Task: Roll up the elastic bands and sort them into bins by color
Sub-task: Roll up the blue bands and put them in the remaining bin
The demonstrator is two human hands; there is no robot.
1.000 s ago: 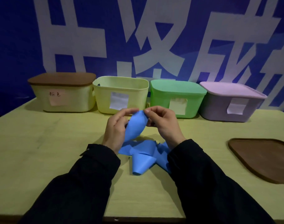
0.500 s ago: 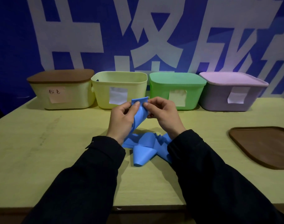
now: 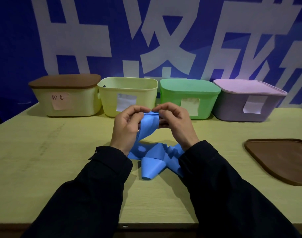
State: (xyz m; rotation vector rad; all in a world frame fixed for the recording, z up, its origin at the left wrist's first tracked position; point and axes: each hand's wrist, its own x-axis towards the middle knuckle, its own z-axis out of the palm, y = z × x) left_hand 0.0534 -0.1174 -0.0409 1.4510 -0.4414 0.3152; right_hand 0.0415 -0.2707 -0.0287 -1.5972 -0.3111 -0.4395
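A long blue elastic band (image 3: 149, 125) rises from a loose heap on the yellow-green table (image 3: 43, 160) up to my hands. My left hand (image 3: 127, 127) and my right hand (image 3: 176, 124) pinch its upper end between thumbs and fingers, just in front of the bins. The rest of the band lies crumpled between my wrists. At the back stand an open yellow bin (image 3: 127, 86), a yellow bin with a brown lid (image 3: 64, 95), a green lidded bin (image 3: 189, 98) and a purple lidded bin (image 3: 249, 100).
A brown lid (image 3: 280, 158) lies flat on the table at the right. A blue wall with large white characters stands right behind the bins. Each bin has a paper label on its front.
The upper end of the band has been drawn down between my fingertips and flattened into a short edge. Both hands have stayed close together in front of the bins.
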